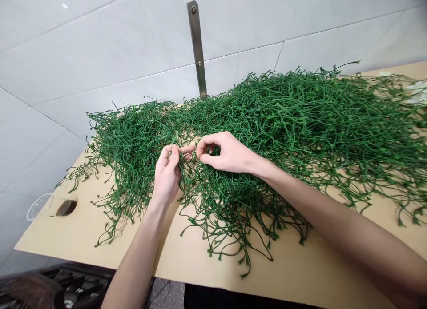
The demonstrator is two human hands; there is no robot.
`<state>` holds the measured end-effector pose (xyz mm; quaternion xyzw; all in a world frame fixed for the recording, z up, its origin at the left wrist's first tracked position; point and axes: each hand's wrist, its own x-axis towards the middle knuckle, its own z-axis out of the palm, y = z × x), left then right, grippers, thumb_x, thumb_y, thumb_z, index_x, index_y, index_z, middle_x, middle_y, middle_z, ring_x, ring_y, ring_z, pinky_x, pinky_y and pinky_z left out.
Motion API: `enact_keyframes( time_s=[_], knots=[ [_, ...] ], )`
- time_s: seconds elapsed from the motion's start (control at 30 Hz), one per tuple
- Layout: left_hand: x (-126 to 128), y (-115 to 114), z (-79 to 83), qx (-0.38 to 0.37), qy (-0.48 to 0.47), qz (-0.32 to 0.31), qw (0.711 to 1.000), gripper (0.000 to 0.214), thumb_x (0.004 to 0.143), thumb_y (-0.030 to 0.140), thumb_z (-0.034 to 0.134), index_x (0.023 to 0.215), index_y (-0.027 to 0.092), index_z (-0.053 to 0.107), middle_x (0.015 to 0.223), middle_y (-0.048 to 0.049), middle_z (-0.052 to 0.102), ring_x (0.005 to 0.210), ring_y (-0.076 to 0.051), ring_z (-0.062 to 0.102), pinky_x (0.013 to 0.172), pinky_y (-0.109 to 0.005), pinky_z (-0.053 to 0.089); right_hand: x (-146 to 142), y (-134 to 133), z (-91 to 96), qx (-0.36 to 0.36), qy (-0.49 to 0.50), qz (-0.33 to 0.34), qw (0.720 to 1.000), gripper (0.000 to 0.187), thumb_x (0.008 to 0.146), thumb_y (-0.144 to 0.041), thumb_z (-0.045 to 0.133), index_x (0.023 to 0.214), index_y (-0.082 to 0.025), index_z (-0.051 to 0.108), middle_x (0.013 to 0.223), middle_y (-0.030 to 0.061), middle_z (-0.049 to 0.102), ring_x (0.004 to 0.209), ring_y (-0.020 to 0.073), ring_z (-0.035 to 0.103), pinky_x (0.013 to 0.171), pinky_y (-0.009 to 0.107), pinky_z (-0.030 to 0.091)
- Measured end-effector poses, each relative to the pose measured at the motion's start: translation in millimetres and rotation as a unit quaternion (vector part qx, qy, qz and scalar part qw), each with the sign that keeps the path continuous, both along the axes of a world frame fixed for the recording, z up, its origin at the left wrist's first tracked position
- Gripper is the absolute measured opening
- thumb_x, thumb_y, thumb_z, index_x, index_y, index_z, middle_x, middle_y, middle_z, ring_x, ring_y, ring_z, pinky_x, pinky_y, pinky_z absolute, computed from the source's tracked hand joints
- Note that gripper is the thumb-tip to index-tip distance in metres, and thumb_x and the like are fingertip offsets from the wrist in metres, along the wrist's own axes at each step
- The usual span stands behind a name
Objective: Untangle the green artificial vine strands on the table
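Observation:
A big tangle of thin green plastic-looking stems (293, 109) with small forked tips spreads over the tan board (133, 255). My left hand (168, 171) is over a gap in the tangle, its thumb and index finger pinched on a slender pale-green stem (175, 139); the other fingers reach to the right. Just right of it, my right hand (223, 153) curls with thumb and index tip brought together, forming a ring. Whatever lies between those right fingertips is too small to make out. More stems hang under both hands.
A clear cup (40, 206) with dark liquid (66, 207) stands at the board's left. Behind rises a tiled wall (100, 46) with a metal bracket (197, 46). White pieces (416, 92) lie at the far right. A dark, cluttered object (66, 286) is below the left edge.

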<state>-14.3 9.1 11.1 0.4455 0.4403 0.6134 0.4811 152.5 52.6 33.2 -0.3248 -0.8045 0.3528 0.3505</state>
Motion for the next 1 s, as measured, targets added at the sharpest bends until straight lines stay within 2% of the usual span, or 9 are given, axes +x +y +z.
enact_keyframes(
  time_s=[0.07,0.17,0.23,0.37,0.53,0.63,0.73,0.87,1.0],
  knots=[
    [0,-1,0.3,0.010,0.010,0.010,1.000,0.024,0.081,0.041,0.068,0.080,0.019,0.057,0.087,-0.0015,0.068,0.083,-0.014,0.062,0.082,-0.027,0.047,-1,-3,2.2,0.008,0.004,0.007,1.000,0.011,0.072,-0.014,0.059,0.076,-0.014,0.069,0.078,0.0016,0.070,0.071,0.0114,0.056,0.071,0.025,0.044],
    [-1,-3,0.1,0.010,0.030,0.011,0.999,0.023,0.078,0.041,0.071,0.078,0.019,0.063,0.080,0.0008,0.062,0.078,-0.011,0.057,0.078,-0.021,0.046,-7,-10,1.6,0.012,0.009,0.025,1.000,0.018,0.076,-0.016,0.060,0.090,-0.013,0.071,0.087,0.0037,0.071,0.078,0.0124,0.060,0.077,0.026,0.045],
    [-1,-3,0.6,0.008,0.034,-0.010,0.999,0.022,0.076,0.041,0.073,0.078,0.020,0.065,0.076,0.0014,0.060,0.074,-0.011,0.055,0.075,-0.021,0.047,-10,-12,-0.4,0.004,0.018,0.038,0.999,0.020,0.081,-0.019,0.058,0.095,-0.013,0.070,0.087,0.0038,0.071,0.077,0.0121,0.060,0.076,0.025,0.045],
    [-2,-4,3.7,0.006,0.033,-0.033,0.999,0.022,0.073,0.039,0.076,0.079,0.020,0.066,0.075,0.0016,0.058,0.071,-0.010,0.053,0.071,-0.020,0.047,-13,-12,-2.3,0.002,0.039,0.035,0.999,0.015,0.085,-0.019,0.056,0.082,-0.012,0.068,0.075,0.0012,0.067,0.069,0.0100,0.057,0.071,0.024,0.044],
    [-5,-4,3.5,-0.009,0.030,-0.060,0.998,0.023,0.070,0.031,0.080,0.083,0.020,0.064,0.080,0.0018,0.059,0.067,-0.007,0.051,0.061,-0.017,0.044,-11,-10,0.4,-0.032,0.036,0.001,0.999,0.008,0.076,-0.014,0.058,0.076,-0.012,0.065,0.072,0.0004,0.064,0.063,0.0083,0.052,0.063,0.022,0.040],
    [-8,-3,0.1,0.016,0.065,-0.059,0.996,0.023,0.072,0.031,0.078,0.085,0.020,0.063,0.085,0.0002,0.060,0.074,-0.009,0.054,0.067,-0.019,0.046,-12,-9,-0.3,-0.072,0.019,-0.014,0.997,0.006,0.070,-0.013,0.058,0.072,-0.013,0.063,0.060,-0.0032,0.056,0.054,0.0066,0.044,0.056,0.022,0.035],
    [-8,-3,-2.4,0.064,0.119,-0.050,0.990,0.022,0.075,0.033,0.076,0.087,0.020,0.062,0.086,-0.0009,0.059,0.079,-0.011,0.056,0.073,-0.023,0.048,-12,-8,-2.6,-0.102,-0.003,-0.011,0.995,0.007,0.070,-0.019,0.057,0.067,-0.013,0.061,0.054,-0.0046,0.051,0.051,0.0066,0.042,0.053,0.022,0.032],
    [-6,-4,-2.4,0.094,0.153,-0.050,0.982,0.024,0.077,0.037,0.073,0.087,0.021,0.059,0.083,0.0004,0.057,0.076,-0.011,0.055,0.071,-0.023,0.046,-9,-7,-3.2,-0.060,-0.042,0.018,0.997,0.023,0.075,-0.023,0.051,0.053,-0.015,0.051,0.048,-0.0059,0.039,0.049,0.0061,0.033,0.050,0.024,0.026],
    [-5,-6,-1.7,0.064,0.170,-0.069,0.981,0.022,0.083,0.041,0.066,0.090,0.023,0.054,0.079,0.0026,0.053,0.064,-0.009,0.048,0.062,-0.021,0.042,-8,-8,-1.9,-0.023,-0.024,0.018,0.999,0.031,0.076,-0.023,0.049,0.048,-0.016,0.041,0.048,-0.0066,0.028,0.049,0.0059,0.024,0.049,0.025,0.021]
  ],
)
